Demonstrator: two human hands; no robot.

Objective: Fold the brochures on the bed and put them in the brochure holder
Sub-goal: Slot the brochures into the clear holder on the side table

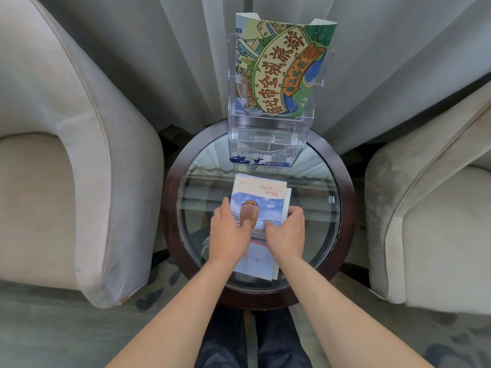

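While both hands [257, 232] press flat, glossy rect. brochure [259, 205] lies on round glass table [313, 208].

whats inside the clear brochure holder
One large illustrated map brochure stands in the back pocket of the brochure holder, curling at the top. The front pocket looks empty; anything behind the brochure is hidden.

large Chinese characters on upright brochure [281, 65], small orange characters on flat brochure [259, 197]
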